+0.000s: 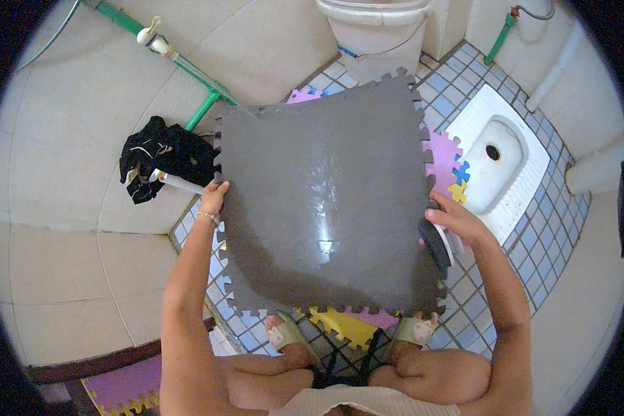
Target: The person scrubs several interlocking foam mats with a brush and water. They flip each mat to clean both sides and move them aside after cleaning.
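A large grey foam puzzle mat with toothed edges and a wet sheen spans the space before me. My left hand grips its left edge. On the right edge is my right hand, which also has a scrubbing brush with dark bristles and a pale back against the mat. From a cream tap, water runs down onto the mat's upper left part. Beneath it, pink mat pieces and a yellow mat piece show on the floor.
A squat toilet lies at the right in the blue-tiled floor. A white bucket stands beyond the mat. Black cloth hangs by the green pipe at the left. Another purple mat lies at the lower left.
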`<state>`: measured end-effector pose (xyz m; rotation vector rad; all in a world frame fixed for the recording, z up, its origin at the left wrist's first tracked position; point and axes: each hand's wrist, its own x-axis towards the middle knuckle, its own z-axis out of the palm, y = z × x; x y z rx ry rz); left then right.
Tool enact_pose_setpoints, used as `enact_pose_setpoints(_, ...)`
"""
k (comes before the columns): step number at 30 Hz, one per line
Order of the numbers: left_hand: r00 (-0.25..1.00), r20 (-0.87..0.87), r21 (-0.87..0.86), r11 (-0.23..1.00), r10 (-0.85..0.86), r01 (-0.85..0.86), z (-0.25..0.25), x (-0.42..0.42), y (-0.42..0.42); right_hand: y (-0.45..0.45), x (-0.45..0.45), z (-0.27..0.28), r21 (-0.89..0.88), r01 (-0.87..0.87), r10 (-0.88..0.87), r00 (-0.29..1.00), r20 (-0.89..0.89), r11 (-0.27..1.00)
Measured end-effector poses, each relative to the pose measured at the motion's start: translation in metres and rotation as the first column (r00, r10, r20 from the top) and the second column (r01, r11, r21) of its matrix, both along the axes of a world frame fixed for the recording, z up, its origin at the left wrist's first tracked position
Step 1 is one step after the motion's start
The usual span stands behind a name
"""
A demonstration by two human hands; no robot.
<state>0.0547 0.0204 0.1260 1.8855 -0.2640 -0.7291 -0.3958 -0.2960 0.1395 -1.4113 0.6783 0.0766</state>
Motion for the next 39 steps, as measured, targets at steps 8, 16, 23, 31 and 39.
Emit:
enact_pose_setpoints(8, 0.934, 0.345, 0.199, 0.980, -0.097, 0.028, 0.079, -0.032, 0.016, -0.005, 0.044, -0.048, 0.226, -0.027, 0.049, 0.994, -0.094, 0.974)
enact_pose_setpoints(16, 0.847, 0.520, 0.232, 0.973, -0.113, -0.013, 0.175, -0.055, 0.034, 0.012, 0.091, -0.095, 0.450, -0.130, 0.157, 0.987, -0.023, 0.883)
enact_pose_setpoints(23, 0.785, 0.615, 0.312, 0.937, -0.074, -0.156, 0.216, -0.051, 0.056, 0.041, 0.133, -0.035, 0.256, -0.132, 0.134, 0.991, 0.007, 0.958)
enact_pose_setpoints(31, 0.900, 0.355, -0.127, 0.967, 0.251, -0.220, 0.126, -0.021, 0.046, -0.002, 0.087, -0.082, -0.348, -0.027, 0.031, 0.999, 0.007, 0.937)
enact_pose_setpoints(39, 0.978, -0.074, -0.257, 0.944, 0.194, -0.207, 0.023, 0.063, -0.021, -0.004, -0.010, 0.052, -0.256, 0.320, -0.283, 0.944, 0.172, 0.912)
